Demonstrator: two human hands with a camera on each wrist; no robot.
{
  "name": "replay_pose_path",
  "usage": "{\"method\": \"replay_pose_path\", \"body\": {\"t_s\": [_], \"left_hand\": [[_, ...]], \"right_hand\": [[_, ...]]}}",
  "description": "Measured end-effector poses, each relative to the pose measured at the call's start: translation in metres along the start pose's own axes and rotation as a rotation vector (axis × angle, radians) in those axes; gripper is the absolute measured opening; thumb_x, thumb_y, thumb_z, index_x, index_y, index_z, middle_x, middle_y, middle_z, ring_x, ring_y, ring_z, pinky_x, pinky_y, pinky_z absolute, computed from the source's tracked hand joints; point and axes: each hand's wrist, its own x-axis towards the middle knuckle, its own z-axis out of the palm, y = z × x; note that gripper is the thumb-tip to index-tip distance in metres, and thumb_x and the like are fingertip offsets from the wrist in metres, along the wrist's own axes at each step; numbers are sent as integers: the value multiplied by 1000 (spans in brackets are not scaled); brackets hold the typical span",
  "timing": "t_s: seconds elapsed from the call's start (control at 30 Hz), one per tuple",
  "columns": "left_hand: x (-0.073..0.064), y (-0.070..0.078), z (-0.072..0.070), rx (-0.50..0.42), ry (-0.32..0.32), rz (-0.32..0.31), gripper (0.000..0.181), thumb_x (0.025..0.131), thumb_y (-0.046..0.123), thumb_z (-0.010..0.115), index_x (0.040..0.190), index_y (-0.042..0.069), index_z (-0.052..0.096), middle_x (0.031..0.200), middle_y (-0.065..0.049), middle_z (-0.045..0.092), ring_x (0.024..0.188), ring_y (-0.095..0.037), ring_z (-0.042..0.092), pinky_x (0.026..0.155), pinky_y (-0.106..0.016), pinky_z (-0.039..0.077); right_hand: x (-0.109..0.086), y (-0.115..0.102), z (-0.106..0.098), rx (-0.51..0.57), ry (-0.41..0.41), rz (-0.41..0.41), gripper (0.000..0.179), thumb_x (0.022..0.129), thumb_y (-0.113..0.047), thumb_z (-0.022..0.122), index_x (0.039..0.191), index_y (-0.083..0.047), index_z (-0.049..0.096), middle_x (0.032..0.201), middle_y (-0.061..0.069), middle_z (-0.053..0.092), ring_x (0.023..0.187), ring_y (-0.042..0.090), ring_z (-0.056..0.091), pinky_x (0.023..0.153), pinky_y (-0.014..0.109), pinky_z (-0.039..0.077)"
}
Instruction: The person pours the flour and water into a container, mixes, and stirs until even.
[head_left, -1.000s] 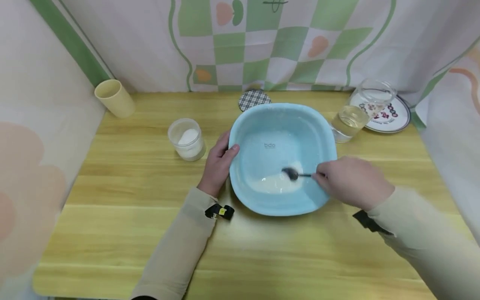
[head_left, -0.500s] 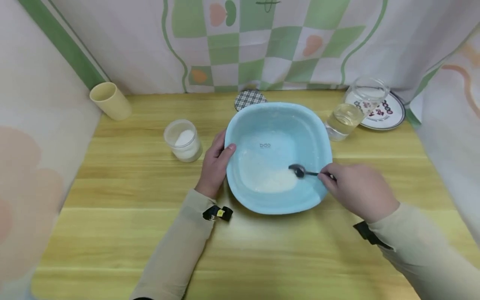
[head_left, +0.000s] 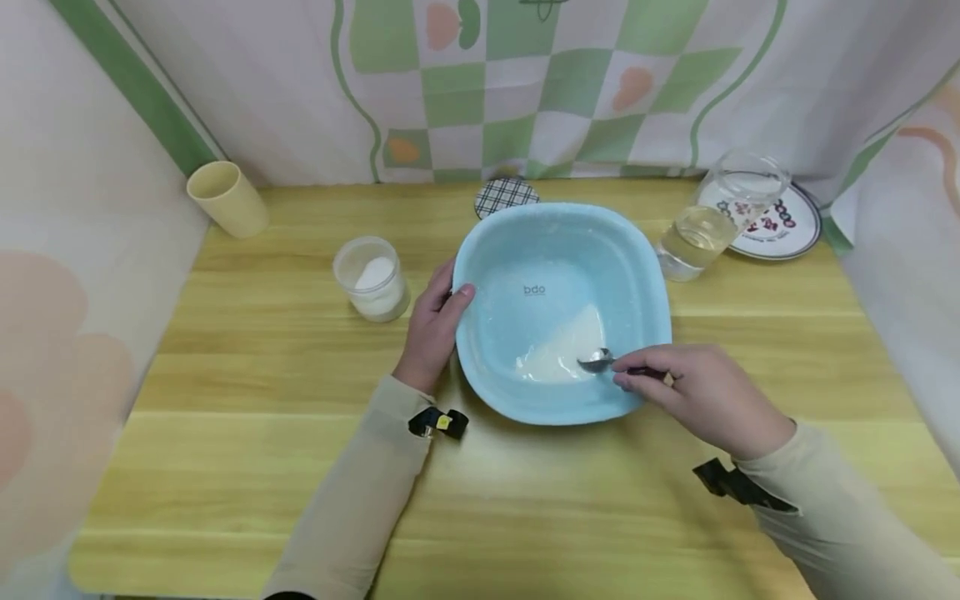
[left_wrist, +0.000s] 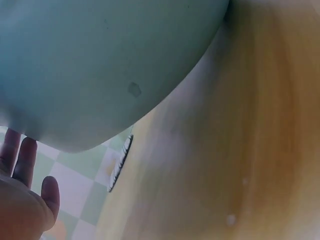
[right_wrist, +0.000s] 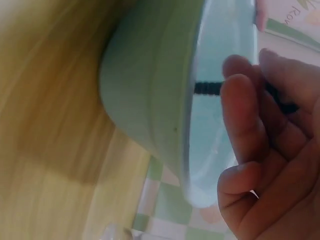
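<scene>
A light blue basin (head_left: pixel 562 267) marked "bdo" tips toward me, with milky white liquid (head_left: pixel 564 354) pooled at its near side. My left hand (head_left: pixel 432 333) grips the basin's left rim, thumb over the edge and fingers against the outer wall. In the left wrist view, the basin's underside (left_wrist: pixel 110 65) stands raised from the table on the near side. My right hand (head_left: pixel 705 387) pinches the dark handle of a spoon (head_left: pixel 597 361), whose bowl dips into the liquid. From the right wrist, a ridged black stretch of the handle (right_wrist: pixel 207 88) shows between fingers and basin.
Left of the basin stands a clear jar (head_left: pixel 372 279) of white powder. A yellow cup (head_left: pixel 227 198) is at the back left, a checked coaster (head_left: pixel 505 196) behind the basin. A glass jug (head_left: pixel 697 237) of pale liquid and a patterned plate (head_left: pixel 787 225) sit at the right.
The spoon has moved about within the liquid, ending lower and closer to the basin's near right side. The left hand keeps its grip on the rim.
</scene>
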Motion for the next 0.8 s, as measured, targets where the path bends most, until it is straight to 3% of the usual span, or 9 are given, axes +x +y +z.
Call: {"method": "replay_pose_path", "body": {"t_s": [0.17, 0.27, 0.4, 0.6, 0.8], "left_hand": [[2, -5, -3, -7, 18, -85, 46, 104, 18, 53, 149, 13, 50, 148, -3, 50, 135, -17, 47, 112, -34, 42], [2, -9, -4, -28, 23, -129, 47, 104, 19, 52, 150, 14, 48, 151, -2, 49, 138, -16, 46, 113, -32, 40], [2, -10, -4, -44, 22, -161, 49, 103, 20, 53, 151, 15, 47, 153, 0, 47, 139, -15, 45, 112, -32, 40], [3, -13, -5, -19, 30, -188, 49, 103, 23, 53, 151, 17, 47, 153, 3, 48, 138, -13, 45, 112, -30, 40], [3, -17, -5, -38, 46, -241, 50, 102, 24, 54, 151, 17, 47, 154, 3, 46, 140, -12, 43, 113, -30, 39]], "right_hand": [[16, 7, -3, 121, -26, 21, 11, 95, -13, 70, 101, -13, 79, 80, -13, 70, 69, 3, 63, 60, 21, 53], [28, 9, -2, 149, 30, 38, 13, 96, -13, 68, 103, -11, 79, 79, -10, 71, 67, 7, 63, 59, 18, 52], [34, 6, -3, 82, 134, 3, 11, 94, -12, 72, 101, -15, 80, 81, -10, 73, 66, 6, 63, 60, 14, 50], [25, -1, -13, -5, 69, -61, 9, 94, -13, 71, 95, -20, 77, 78, -14, 67, 64, 1, 54, 57, 17, 45], [23, -4, -19, -46, 28, -42, 10, 94, -17, 72, 87, -24, 73, 75, -12, 65, 62, 3, 50, 56, 22, 44]]}}
